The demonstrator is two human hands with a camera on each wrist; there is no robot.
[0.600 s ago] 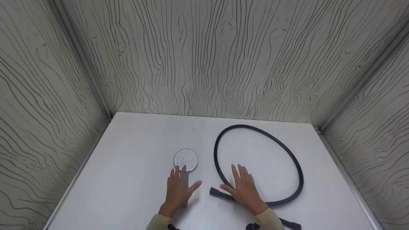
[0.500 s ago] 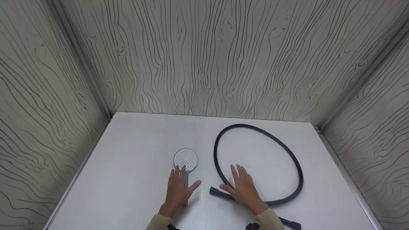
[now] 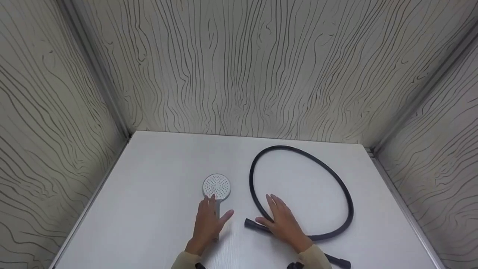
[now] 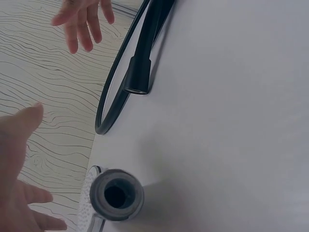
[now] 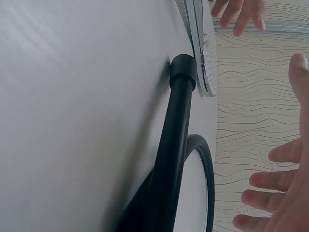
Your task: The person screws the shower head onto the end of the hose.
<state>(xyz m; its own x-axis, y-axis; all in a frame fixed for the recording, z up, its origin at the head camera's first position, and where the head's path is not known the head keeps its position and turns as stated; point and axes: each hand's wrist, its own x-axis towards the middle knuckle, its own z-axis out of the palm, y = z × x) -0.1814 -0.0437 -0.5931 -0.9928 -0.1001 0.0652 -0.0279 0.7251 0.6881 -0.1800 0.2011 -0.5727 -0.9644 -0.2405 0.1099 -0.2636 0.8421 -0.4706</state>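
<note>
A handheld shower head [image 3: 216, 185] lies on the white table, its dotted spray face up and its handle pointing toward me. My left hand [image 3: 206, 223] hovers over that handle, fingers extended and thumb spread, hiding part of it. In the left wrist view the handle's round hollow end [image 4: 117, 195] faces the camera. To the right, a black shower hose [image 3: 351, 205] lies in a large loop with its two ends near me. My right hand [image 3: 285, 225] is above the crossing part of the hose, fingers extended, holding nothing. One hose end fitting [image 5: 183, 70] shows clearly in the right wrist view.
The white table [image 3: 160, 160] is bounded by wood-grain panels at the back [image 3: 239, 67], left and right. Metal rails [image 3: 407, 209] run along its side edges. The hose's other end [image 3: 338, 262] lies at the lower right.
My right hand's fingers have tilted slightly left and drawn a little nearer together. My left fingers have dipped a touch. The shower head and hose lie as before.
</note>
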